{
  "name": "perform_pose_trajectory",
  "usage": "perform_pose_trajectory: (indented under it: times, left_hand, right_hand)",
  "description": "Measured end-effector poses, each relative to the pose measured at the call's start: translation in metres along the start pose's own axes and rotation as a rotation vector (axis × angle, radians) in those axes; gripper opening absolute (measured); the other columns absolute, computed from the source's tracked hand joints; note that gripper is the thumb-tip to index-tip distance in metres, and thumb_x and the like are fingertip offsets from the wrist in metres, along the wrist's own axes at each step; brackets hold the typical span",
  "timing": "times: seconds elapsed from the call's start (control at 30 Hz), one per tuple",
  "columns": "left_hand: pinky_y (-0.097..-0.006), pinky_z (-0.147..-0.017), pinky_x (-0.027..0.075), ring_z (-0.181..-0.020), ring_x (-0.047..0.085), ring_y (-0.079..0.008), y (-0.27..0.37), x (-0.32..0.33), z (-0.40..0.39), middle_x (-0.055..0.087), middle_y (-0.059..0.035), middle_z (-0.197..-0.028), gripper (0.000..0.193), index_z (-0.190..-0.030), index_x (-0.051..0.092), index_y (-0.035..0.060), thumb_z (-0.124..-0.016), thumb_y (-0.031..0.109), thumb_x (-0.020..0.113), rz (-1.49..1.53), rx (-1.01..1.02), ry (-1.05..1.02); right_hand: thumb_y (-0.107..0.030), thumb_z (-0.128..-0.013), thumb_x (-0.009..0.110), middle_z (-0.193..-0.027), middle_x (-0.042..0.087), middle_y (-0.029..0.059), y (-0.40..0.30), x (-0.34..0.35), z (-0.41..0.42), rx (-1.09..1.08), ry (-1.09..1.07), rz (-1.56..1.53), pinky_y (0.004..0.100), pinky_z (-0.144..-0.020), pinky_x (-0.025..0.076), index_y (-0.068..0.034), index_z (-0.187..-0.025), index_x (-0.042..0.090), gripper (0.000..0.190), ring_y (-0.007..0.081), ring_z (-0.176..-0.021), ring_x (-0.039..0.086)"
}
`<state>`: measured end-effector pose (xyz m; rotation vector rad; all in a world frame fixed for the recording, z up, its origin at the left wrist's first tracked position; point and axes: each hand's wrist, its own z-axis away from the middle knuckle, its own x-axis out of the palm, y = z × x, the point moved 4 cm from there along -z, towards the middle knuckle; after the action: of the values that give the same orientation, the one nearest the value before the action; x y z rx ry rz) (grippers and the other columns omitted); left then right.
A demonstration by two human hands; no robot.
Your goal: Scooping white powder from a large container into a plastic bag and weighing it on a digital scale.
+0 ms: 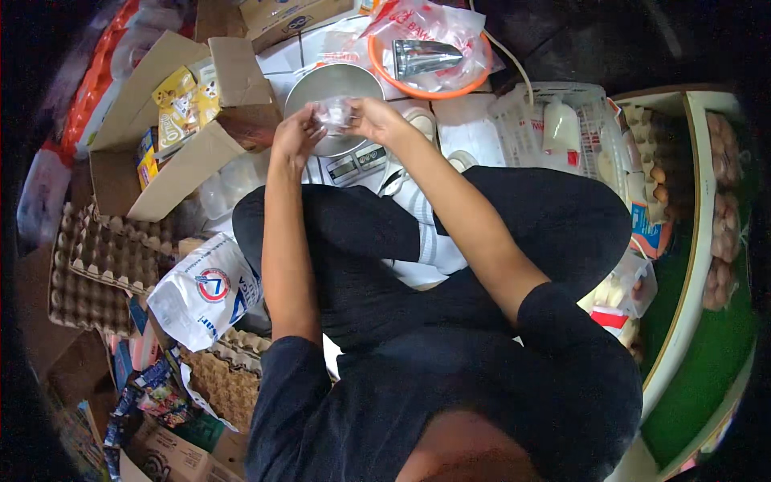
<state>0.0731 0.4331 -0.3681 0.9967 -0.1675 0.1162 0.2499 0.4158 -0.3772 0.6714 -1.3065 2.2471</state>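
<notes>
Between my two hands is a small clear plastic bag [333, 114], held up over a round metal bowl [310, 84]. My left hand [298, 134] pinches the bag's left side, and the fingers of my right hand [374, 122] grip its right side. Whether anything is inside the bag is hard to tell. Beneath the bowl, the front of a digital kitchen scale [356, 165] shows its display and buttons. Behind the bowl, to the right, a metal scoop [426, 58] lies on clear plastic bags in an orange basin [443, 95].
An opened cardboard box [181, 172] with yellow packets [187, 102] stands at left, above stacked egg trays [114, 259]. A white printed sack [208, 289] leans by my left knee. At right are a clear plastic basket [512, 129] with a filled bag [561, 123], and eggs [659, 184].
</notes>
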Motion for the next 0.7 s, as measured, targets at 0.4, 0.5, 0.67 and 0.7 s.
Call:
perform_pose_trajectory:
  times: [0.4,0.5,0.67,0.7]
  left_hand:
    - [-0.0285,-0.063,0.050,-0.075,0.062,-0.0167,0.012,0.030,0.010,0.068,-0.0110,-0.092,0.022,-0.102,0.063,-0.0002,-0.092,0.018,0.069,-0.140,0.294,0.050]
    - [-0.0292,-0.062,0.050,-0.072,0.063,-0.0172,0.020,0.034,0.023,0.068,-0.0098,-0.089,0.022,-0.102,0.063,-0.0005,-0.089,0.016,0.071,-0.561,0.585,0.102]
    - [-0.0274,-0.062,0.050,-0.069,0.063,-0.0164,0.024,0.032,0.028,0.069,-0.0080,-0.084,0.025,-0.107,0.067,0.0005,-0.085,0.011,0.074,-0.752,0.531,0.181]
    - [-0.0273,-0.063,0.050,-0.070,0.063,-0.0160,0.027,0.026,0.024,0.070,-0.0081,-0.084,0.024,-0.106,0.069,0.0011,-0.085,0.011,0.074,-0.753,0.508,0.218]
  right_hand:
    - [-0.011,-0.094,0.052,-0.097,0.067,0.0138,0.007,-0.009,-0.029,0.119,-0.146,-0.523,0.0380,-0.078,0.058,0.001,-0.106,0.060,0.019,0.0234,-0.084,0.067]
    - [-0.011,-0.094,0.050,-0.097,0.066,0.0134,0.008,-0.005,-0.036,0.148,-0.173,-0.602,0.0386,-0.080,0.057,0.000,-0.105,0.060,0.019,0.0235,-0.084,0.066]
    - [-0.015,-0.093,0.054,-0.091,0.066,0.0114,0.012,-0.014,-0.035,0.024,-0.068,-0.524,0.0354,-0.077,0.056,0.001,-0.102,0.061,0.019,0.0227,-0.080,0.064]
    - [-0.016,-0.093,0.055,-0.090,0.066,0.0109,0.010,-0.011,-0.034,-0.030,-0.055,-0.355,0.0347,-0.076,0.056,0.000,-0.101,0.061,0.019,0.0224,-0.078,0.064]
